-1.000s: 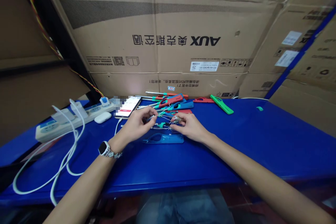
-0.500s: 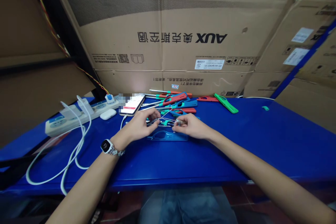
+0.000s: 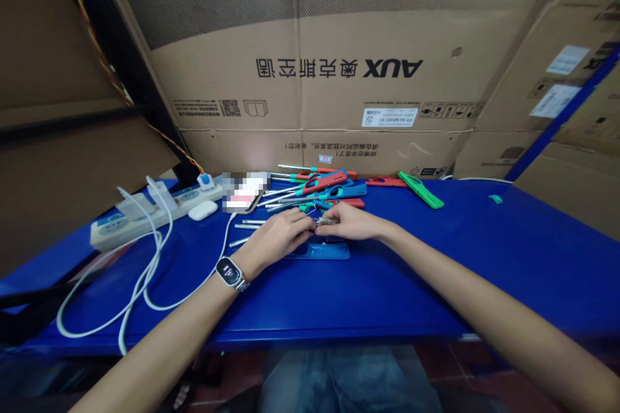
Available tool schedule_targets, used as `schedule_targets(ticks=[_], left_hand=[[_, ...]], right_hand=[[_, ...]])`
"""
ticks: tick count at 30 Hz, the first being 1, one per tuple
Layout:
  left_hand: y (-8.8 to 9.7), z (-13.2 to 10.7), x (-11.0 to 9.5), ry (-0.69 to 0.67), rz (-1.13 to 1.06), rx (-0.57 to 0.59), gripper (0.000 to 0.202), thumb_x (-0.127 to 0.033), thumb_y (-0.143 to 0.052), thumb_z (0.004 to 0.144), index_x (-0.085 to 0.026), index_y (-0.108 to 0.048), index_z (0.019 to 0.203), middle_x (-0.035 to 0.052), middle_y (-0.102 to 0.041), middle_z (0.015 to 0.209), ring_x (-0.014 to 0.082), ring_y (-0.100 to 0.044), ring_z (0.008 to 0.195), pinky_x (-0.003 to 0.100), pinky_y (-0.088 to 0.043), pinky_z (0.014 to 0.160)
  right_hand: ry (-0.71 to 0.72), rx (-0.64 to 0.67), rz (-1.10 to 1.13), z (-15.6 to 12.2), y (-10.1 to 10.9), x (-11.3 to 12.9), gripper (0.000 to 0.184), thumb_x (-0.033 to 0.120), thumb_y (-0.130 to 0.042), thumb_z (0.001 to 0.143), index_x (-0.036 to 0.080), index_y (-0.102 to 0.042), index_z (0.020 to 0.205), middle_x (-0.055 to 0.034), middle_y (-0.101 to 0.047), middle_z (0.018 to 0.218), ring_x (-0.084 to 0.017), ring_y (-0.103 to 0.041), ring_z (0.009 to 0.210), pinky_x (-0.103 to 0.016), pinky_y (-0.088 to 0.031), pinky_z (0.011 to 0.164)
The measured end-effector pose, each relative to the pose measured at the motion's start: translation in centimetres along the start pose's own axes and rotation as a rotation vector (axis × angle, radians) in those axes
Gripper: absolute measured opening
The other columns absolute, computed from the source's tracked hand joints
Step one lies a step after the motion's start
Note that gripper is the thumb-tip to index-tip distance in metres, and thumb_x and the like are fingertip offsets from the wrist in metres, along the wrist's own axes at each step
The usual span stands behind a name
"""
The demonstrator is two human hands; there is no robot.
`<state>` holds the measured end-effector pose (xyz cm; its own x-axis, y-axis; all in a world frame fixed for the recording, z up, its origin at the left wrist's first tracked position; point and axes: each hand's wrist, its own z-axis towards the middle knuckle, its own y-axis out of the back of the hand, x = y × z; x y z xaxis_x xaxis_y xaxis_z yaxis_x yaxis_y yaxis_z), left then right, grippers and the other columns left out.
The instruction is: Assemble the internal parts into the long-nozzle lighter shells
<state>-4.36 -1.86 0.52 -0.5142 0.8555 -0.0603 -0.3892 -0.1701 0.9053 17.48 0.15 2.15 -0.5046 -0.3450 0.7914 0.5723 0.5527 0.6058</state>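
My left hand [image 3: 285, 232] is turned back-up, its bent fingers closed and meeting the fingertips of my right hand; whatever they grip is hidden. My right hand [image 3: 356, 222] pinches a small pale, clear-looking part [image 3: 326, 221]. A thin wire [image 3: 312, 208] curves up close by. Right under both hands lies a blue lighter handle shell [image 3: 329, 251], partly covered by my left hand. Metal lighter tubes [image 3: 249, 226] stick out to the left from behind my left hand. Just beyond the hands is a pile of long-nosed lighters with red handles [image 3: 324, 182] and blue handles [image 3: 346, 191].
A red handle [image 3: 386, 181] and a green handle [image 3: 420, 190] lie to the right on the blue table [image 3: 484, 258]. At left are a phone [image 3: 247, 193], a white earbud case [image 3: 203, 210], a power strip [image 3: 145, 216] and loose white cables [image 3: 152, 258]. Cardboard [image 3: 290, 26] stands behind.
My left hand has moved right and rolled over, its fingers coming up against the right hand's. The green part and wires seen between the hands are now covered. The right hand stays nearly in place.
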Motion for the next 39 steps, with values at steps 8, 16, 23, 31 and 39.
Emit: schedule_targets(ticks=[8,16,23,31,39], left_hand=[[0.2,-0.2,0.1,0.063,-0.128,0.060,0.016,-0.020,-0.050,0.097,-0.018,-0.065,0.093,0.0050,-0.066,0.087,0.0179,-0.061,0.082,0.029,-0.049,0.074],[0.0,-0.5,0.7,0.131,-0.195,0.020,0.012,-0.018,-0.056,0.094,-0.019,-0.068,0.095,0.0043,-0.068,0.085,0.0168,-0.062,0.076,0.028,-0.048,0.071],[0.1,-0.6,1.1,0.201,-0.266,-0.017,0.012,-0.023,-0.061,0.090,-0.018,-0.068,0.083,0.0014,-0.065,0.072,0.0133,-0.059,0.064,0.024,-0.045,0.061],[-0.2,-0.4,0.5,0.225,-0.303,-0.022,0.005,-0.018,-0.066,0.086,-0.018,-0.069,0.082,0.0004,-0.064,0.073,0.0126,-0.059,0.063,0.023,-0.046,0.062],[0.2,-0.3,0.1,0.216,-0.339,-0.090,0.009,-0.023,-0.064,0.090,-0.018,-0.070,0.088,0.0012,-0.064,0.074,0.0136,-0.058,0.066,0.025,-0.046,0.063]], right_hand=[[0.144,-0.395,-0.562,-1.5,-1.2,-0.9,0.027,0.021,-0.055,0.089,0.020,-0.062,0.116,-0.0093,-0.067,0.108,-0.025,-0.057,0.101,-0.043,-0.034,0.093],[0.182,-0.348,-0.634,-2.7,-2.1,0.4,0.010,0.025,-0.061,0.088,0.021,-0.070,0.085,-0.0060,-0.062,0.088,-0.022,-0.054,0.090,-0.038,-0.034,0.083],[0.056,-0.221,-0.535,-2.0,-1.6,1.3,0.011,0.021,-0.071,0.079,0.019,-0.070,0.068,-0.0041,-0.068,0.079,-0.020,-0.058,0.078,-0.036,-0.035,0.078],[0.141,-0.302,-0.496,-2.3,-1.7,0.7,0.003,0.016,-0.067,0.077,0.018,-0.069,0.077,-0.0047,-0.071,0.087,-0.020,-0.061,0.084,-0.035,-0.039,0.080],[0.176,-0.463,-0.075,-3.3,-2.6,-0.2,0.009,0.024,-0.064,0.084,0.018,-0.071,0.084,-0.0018,-0.073,0.082,-0.014,-0.062,0.070,-0.026,-0.044,0.065]])
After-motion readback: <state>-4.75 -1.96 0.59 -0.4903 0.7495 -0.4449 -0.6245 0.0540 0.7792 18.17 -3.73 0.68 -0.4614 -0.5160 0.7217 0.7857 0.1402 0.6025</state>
